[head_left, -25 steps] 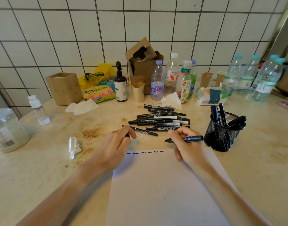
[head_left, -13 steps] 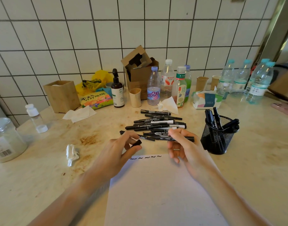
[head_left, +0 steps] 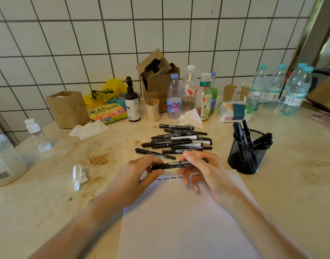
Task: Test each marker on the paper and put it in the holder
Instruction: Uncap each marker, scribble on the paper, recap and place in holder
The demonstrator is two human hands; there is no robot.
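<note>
i held one black marker level between both hands, my left hand pinching its left end and my right hand pinching its middle, other fingers loosely curled. just under my fingers lay the paper with small squiggles. beyond my fingertips sat the marker pile; right of my right hand stood the mesh holder.

Jar cut by left edge, marker middle hidden under fingers

Bare forearms, seemingly no sleeves.
</note>
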